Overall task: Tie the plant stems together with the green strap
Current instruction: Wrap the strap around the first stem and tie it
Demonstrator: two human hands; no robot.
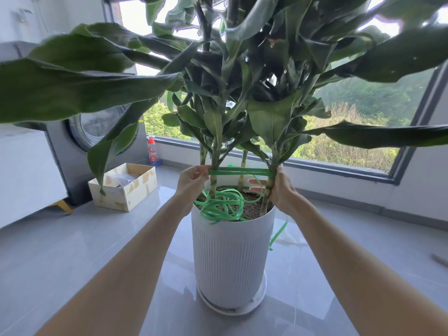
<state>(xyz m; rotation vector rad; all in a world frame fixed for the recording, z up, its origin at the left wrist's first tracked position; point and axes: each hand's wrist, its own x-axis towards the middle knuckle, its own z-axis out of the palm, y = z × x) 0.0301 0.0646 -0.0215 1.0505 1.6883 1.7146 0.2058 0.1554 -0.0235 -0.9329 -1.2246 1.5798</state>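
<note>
A tall leafy plant stands in a white ribbed pot (pixel 231 251) on the floor. A green strap (pixel 242 171) runs taut between the left stem (pixel 213 187) and the right stem (pixel 269 195), just above the soil. My left hand (pixel 191 181) pinches the strap at the left stem. My right hand (pixel 278 190) wraps around the right stem, with its fingers showing behind it, and holds the strap there. Loose coils of strap (pixel 219 207) lie on the soil, and one tail (pixel 278 234) hangs down the pot's right side. A third stem (pixel 243 170) stands further back.
An open cardboard box (pixel 123 187) sits on the grey tiled floor to the left, beside a washing machine (pixel 80 141). A red-capped bottle (pixel 152 151) stands by the window sill. Broad leaves spread overhead. The pot rests on a white saucer (pixel 232 309).
</note>
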